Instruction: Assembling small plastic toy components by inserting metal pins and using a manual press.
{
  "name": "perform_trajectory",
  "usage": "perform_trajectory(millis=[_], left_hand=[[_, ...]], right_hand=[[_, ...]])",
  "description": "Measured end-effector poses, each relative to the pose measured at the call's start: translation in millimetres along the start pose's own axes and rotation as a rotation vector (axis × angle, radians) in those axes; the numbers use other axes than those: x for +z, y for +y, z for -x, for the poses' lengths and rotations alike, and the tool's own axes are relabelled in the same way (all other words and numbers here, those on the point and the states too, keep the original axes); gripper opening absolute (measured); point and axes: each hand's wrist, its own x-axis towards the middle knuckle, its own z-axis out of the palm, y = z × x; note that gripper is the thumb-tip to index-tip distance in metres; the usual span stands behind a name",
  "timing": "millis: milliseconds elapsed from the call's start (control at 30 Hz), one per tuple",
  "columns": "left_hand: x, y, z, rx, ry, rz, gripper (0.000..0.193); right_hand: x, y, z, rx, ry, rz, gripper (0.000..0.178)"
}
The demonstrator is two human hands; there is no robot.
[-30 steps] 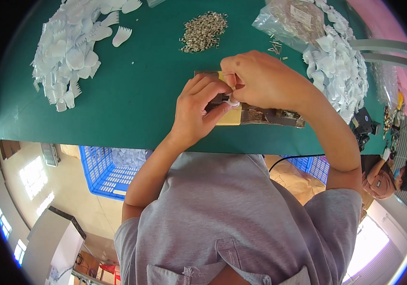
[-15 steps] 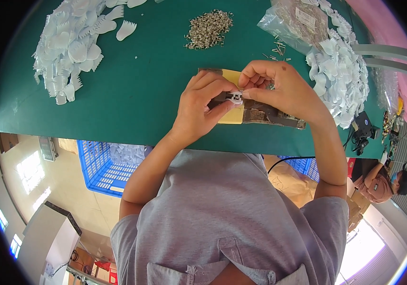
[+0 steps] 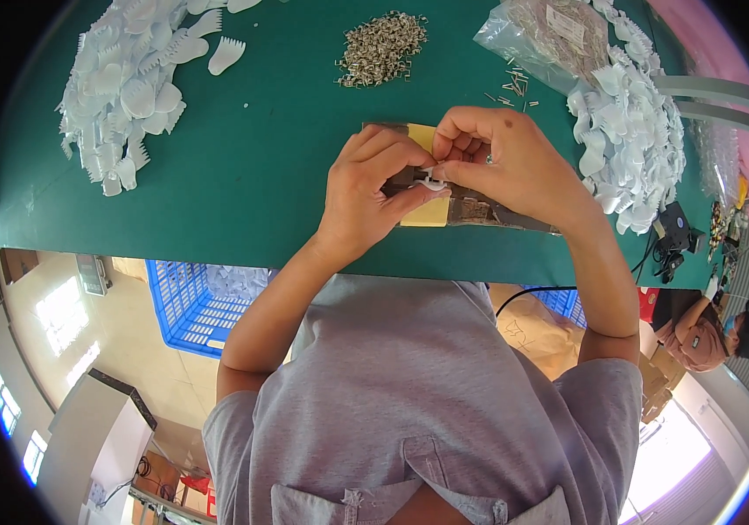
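The left hand (image 3: 365, 192) and right hand (image 3: 514, 166), fingers nearly closed, pinch a small white plastic piece (image 3: 432, 185), partly hidden, over a yellow-banded block (image 3: 427, 215); the white toothed pieces' pile (image 3: 121, 96) is cut off above.

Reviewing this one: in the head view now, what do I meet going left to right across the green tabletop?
Left white pile → left hand → small white part → right hand → right white pile.
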Motion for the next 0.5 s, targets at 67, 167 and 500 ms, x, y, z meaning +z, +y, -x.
perform_trajectory(millis=[67,167,500], left_hand=[[0,0,-1,0.011,-0.006,-0.007,0.03],[1,1,-2,0.023,-0.002,0.02,0.029],[1,2,3,-0.135,-0.051,0.168,0.026]], right_hand=[[1,-3,1,-0.004,0.01,0.009,0.013],[5,0,5,-0.023,0.054,0.012,0.014],[23,11,15,-0.023,0.185,-0.176,0.016]])
